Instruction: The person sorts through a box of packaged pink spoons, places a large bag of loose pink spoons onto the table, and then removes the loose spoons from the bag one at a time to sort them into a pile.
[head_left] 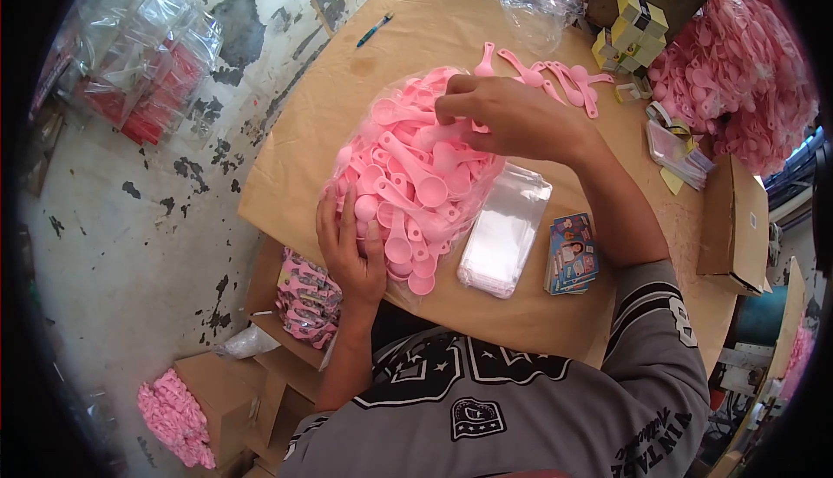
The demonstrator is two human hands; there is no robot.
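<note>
A large heap of pink plastic spoons point(408, 166) lies in a clear bag on the brown-covered table point(304, 122). My left hand point(351, 248) rests against the heap's lower left side, its fingers spread. Over the upper right of the heap, my right hand point(490, 114) is bent down with curled fingers; what its fingertips hold is hidden. Right of the heap lies a stack of clear plastic sleeves point(503, 235), and beside it a stack of printed cards point(572, 254). Several loose pink spoons point(573, 83) lie beyond my right hand.
A pen point(375, 29) lies near the far left edge. Yellow and white small boxes point(632, 34), a big bag of pink spoons point(733, 70) and a cardboard box point(731, 226) are at the right. Open cartons point(221, 396) stand at the lower left. Plastic packs point(143, 53) lie upper left.
</note>
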